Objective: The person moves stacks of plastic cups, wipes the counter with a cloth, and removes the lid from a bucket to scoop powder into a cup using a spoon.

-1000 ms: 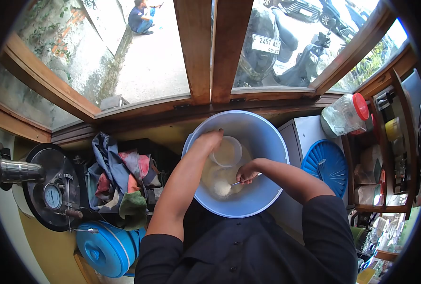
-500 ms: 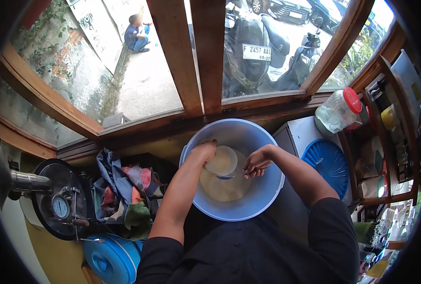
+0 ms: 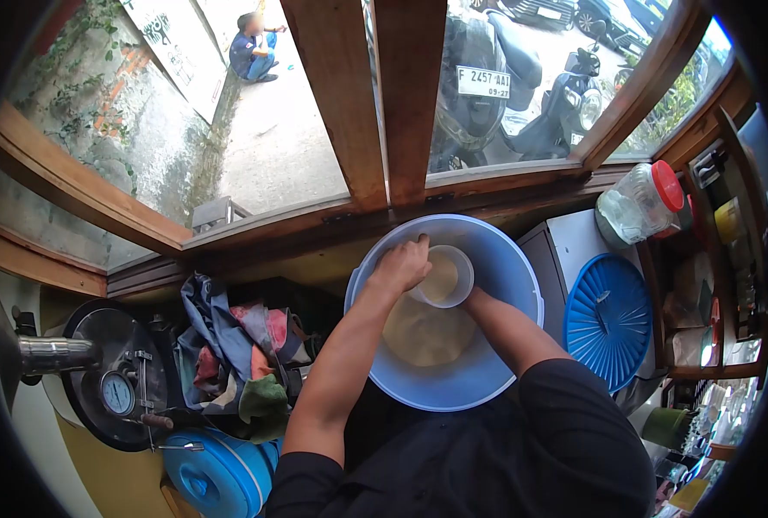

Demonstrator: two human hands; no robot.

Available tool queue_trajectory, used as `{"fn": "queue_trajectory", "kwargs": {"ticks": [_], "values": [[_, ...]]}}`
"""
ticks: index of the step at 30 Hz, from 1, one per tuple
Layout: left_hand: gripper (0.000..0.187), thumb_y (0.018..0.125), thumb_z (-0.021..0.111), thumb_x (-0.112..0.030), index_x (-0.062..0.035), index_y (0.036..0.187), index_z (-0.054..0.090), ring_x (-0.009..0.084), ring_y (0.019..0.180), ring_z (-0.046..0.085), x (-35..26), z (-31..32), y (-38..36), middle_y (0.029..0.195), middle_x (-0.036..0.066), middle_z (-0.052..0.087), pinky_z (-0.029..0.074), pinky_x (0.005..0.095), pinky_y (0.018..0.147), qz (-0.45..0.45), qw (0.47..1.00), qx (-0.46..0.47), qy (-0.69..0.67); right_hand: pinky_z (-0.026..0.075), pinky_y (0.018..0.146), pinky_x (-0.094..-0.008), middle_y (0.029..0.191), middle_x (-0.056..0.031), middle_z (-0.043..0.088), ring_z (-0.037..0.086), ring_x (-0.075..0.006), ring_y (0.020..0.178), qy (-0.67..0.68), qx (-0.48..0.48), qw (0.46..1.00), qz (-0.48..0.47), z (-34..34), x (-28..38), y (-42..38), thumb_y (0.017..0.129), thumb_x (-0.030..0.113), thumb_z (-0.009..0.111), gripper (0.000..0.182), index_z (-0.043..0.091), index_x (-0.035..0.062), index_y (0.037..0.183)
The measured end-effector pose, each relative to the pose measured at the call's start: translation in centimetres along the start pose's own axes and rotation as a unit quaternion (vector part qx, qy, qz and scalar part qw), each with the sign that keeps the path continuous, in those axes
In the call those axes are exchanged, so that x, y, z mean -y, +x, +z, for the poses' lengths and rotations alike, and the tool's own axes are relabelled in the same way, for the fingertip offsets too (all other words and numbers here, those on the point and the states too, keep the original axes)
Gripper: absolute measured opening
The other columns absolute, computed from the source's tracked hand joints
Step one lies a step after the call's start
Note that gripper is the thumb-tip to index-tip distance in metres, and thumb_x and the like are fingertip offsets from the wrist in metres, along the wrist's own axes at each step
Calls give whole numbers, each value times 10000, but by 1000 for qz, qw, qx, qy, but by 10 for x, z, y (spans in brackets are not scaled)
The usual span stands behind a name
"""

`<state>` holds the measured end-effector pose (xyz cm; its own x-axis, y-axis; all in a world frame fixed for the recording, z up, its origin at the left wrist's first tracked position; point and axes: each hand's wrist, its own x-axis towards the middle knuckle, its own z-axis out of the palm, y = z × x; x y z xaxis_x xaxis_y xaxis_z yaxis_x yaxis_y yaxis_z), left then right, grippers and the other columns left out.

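A large blue-grey bucket [image 3: 513,363] stands in front of me, with a pale beige substance [image 3: 427,332] at its bottom. Inside its upper part is a small translucent white tub [image 3: 443,278] with pale beige contents. My left hand [image 3: 404,262] is closed on the tub's left rim. My right forearm reaches into the bucket, and my right hand [image 3: 473,300] is mostly hidden behind the tub's lower right side; its fingers do not show.
Right of the bucket are a blue ribbed lid [image 3: 608,324] and a red-lidded jar [image 3: 636,207]. At left are piled cloths [image 3: 229,345], a black lid with gauge [image 3: 118,393] and a blue container [image 3: 216,475]. A person [image 3: 253,52] sits outside the window.
My right hand has gone from beside the tub, where it held a thin metal utensil, to behind it. The tub is tilted more. The whole view has shifted slightly.
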<state>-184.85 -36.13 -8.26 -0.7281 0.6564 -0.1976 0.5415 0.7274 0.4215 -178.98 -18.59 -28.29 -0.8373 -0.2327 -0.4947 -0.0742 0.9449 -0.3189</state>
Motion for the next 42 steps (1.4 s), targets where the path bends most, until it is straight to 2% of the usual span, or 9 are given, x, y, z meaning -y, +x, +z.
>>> {"fn": "queue_trajectory", "kwargs": {"ticks": [4,12,19,24,28,31,35,37,42], "values": [[397,847,611,-206,37,1147,524,423,898,680,8,12,-3,907,251,687,559,501,786,29,998,-47,24,534,763,-408,790,-62,615,626,-226,745,71,-25,997,-25,26,11,-2,881,99,582,70,629,76,928],[323,841,570,-142,23,1119,558,411,950,675,6,1,-2,972,252,690,536,516,843,4,999,33,17,531,750,-402,843,-84,659,652,-241,782,143,83,986,-21,51,27,-37,861,85,582,101,646,86,940],[365,843,546,-130,9,1180,534,425,1023,649,4,-1,-2,1041,265,677,518,526,881,-23,998,50,-26,518,710,-371,917,-51,702,659,-222,793,-22,276,954,-118,60,25,-37,847,82,568,224,689,129,1030],[388,868,514,-130,6,1231,523,426,1066,630,8,8,1,1106,285,652,502,519,919,-30,995,88,-23,486,652,-321,886,9,678,604,-127,750,111,399,908,-61,31,1,-52,895,120,574,177,679,120,1038],[374,940,445,-184,-20,1265,532,421,1148,596,8,2,-7,1213,269,621,472,502,983,-42,993,110,-10,455,660,-255,859,30,600,553,-90,759,248,409,878,-19,-40,10,-93,945,122,542,177,653,82,1075],[398,986,401,-274,-52,1279,552,418,1196,565,40,53,18,1284,244,590,441,480,1031,-79,991,77,-71,415,627,-232,806,58,530,487,-73,705,300,391,870,22,-109,22,-124,965,143,524,165,641,92,1069],[531,1013,333,-430,-15,1289,516,324,1266,509,59,75,41,1363,200,536,387,401,1061,-182,950,217,-134,349,582,-226,764,64,485,424,-56,653,356,364,858,64,-155,20,-140,982,159,502,151,628,98,1039],[537,1009,353,-449,-49,1332,508,294,1284,501,32,42,18,1394,185,518,399,385,1057,-163,972,162,-55,342,578,-230,752,63,479,417,-59,639,384,379,837,91,-167,20,-139,981,140,489,154,628,103,1035],[494,1003,381,-388,-49,1343,498,342,1259,521,-8,-17,-7,1374,189,536,387,428,1077,-16,918,342,199,368,580,-263,724,58,474,434,-80,627,333,486,804,76,-166,19,-137,956,125,492,138,617,121,1017]]}}
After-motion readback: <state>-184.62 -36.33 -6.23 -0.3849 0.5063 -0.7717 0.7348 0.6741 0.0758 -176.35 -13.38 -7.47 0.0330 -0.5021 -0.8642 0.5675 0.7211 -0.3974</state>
